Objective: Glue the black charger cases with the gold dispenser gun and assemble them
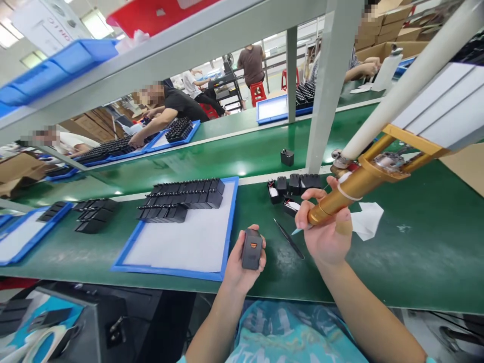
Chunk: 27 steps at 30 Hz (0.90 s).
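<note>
My left hand (238, 264) is closed round a small dark grey plastic housing (251, 249) with an orange part showing in its face, held upright just above the green bench's near edge. My right hand (328, 227) grips the gold barrel of a hanging dispensing tool (342, 194), whose pale blue tip (297, 231) points left toward the housing, a hand's width away. A thin black tweezer-like tool (289, 239) lies on the bench between my hands.
A blue-rimmed white tray (181, 244) with rows of black housings (185, 199) lies left of my hands. More black parts (293, 184) cluster behind them. A white cloth (366, 220) lies to the right. Other people work across the green conveyor (227, 156).
</note>
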### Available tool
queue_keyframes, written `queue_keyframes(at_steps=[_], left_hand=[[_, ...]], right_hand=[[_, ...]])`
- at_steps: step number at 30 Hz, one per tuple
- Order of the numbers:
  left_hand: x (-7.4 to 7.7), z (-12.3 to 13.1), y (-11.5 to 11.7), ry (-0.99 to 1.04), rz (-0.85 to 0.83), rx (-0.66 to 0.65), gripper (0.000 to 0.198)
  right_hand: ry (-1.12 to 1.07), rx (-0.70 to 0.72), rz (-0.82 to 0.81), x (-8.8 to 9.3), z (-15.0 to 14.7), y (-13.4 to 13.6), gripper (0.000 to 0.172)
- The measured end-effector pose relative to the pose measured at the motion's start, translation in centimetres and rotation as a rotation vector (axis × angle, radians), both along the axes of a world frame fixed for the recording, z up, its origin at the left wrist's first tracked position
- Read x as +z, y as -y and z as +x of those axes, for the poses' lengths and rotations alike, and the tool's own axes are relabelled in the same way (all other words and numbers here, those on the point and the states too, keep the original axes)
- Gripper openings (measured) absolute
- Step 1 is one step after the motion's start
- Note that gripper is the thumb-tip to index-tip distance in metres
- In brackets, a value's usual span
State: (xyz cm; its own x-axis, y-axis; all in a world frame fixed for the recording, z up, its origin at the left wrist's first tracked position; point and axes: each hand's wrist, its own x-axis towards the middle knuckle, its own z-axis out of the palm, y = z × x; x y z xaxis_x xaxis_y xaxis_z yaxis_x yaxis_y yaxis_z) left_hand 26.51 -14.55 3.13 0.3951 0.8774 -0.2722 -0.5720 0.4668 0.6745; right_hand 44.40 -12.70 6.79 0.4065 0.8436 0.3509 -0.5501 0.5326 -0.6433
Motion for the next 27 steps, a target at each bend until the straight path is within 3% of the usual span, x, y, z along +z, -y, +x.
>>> queue_keyframes(at_steps=[5, 10, 16, 23, 27], left_hand=[[0.9, 0.2, 0.4, 0.179, 0.217, -0.068, 0.030], [1.0, 0.0, 0.4, 0.182, 0.423, -0.078, 0.029], [1.2, 0.0, 0.4, 0.152, 0.540, -0.074, 0.029], [1.3, -1.1, 0.7, -0.068, 0.449, -0.034, 0.036], [0.9, -4.1, -0.8, -0.397, 0.259, -0.001, 0.038]], right_hand=[[0.021, -0.017, -0.021, -0.1, 0.2, -0.3, 0.037], [0.024, -0.031, -0.024, -0.3, 0.3, -0.4, 0.036], [0.018, -0.025, -0.022, -0.4, 0.3, -0.5, 0.037], [0.022, -0.041, -0.042, -0.2, 0.3, -0.4, 0.039], [0.003, -0.030, -0.049, -0.3, 0.4, -0.4, 0.043]])
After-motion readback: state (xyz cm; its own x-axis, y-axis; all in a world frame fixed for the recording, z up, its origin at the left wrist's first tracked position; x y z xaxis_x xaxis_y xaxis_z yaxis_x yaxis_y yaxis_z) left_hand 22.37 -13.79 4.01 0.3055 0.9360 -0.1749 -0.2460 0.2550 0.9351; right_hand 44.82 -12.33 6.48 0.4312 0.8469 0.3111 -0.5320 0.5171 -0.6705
